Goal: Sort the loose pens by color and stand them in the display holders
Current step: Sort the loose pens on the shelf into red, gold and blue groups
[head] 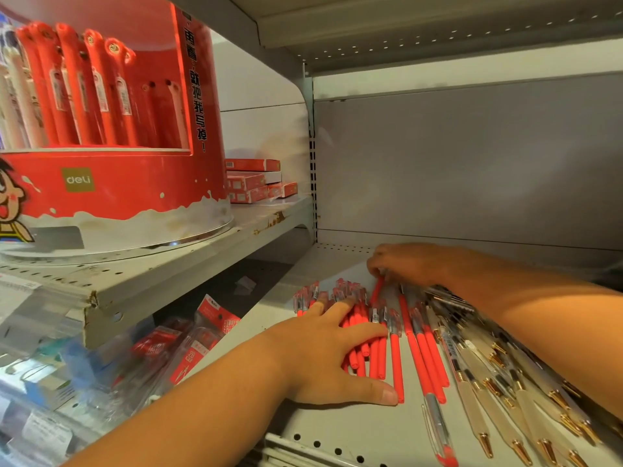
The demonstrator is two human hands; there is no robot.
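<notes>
Locate the loose stock on the lower shelf (337, 429), fanned out with caps toward the back wall and tips toward the front edge. Treat the long axis of every pen as running front to back, splaying to the right in the nearer rows.

Note the left hand (323, 348): laid flat, fingers straight and spread, thumb out along the shelf, pressing down on the bundle of red pens (374, 358). No closed grip there; holding by pressure only.

Note the right hand (408, 264): reached deep to the back, fingertips bunched on the cap end of a single red pen (377, 293). Read as a narrow pinch, though blurred by motion. Lies just right of the bundle, nearly parallel to it.

Keep the gold-tipped pens (488, 382) apart, under and right of the right forearm.

Judge the coming move as a short sideways draw: single red pen toward the left, into the bundle under the flat hand. Keep the axis parallel to the bundle to avoid crossing barrels. Use the right hand for the draw, being the one already at the cap end.

Find the display holder (118, 197) up and to the left, on the upper shelf (168, 264), well apart from both hands. Standing of pens not yet begun.
</notes>
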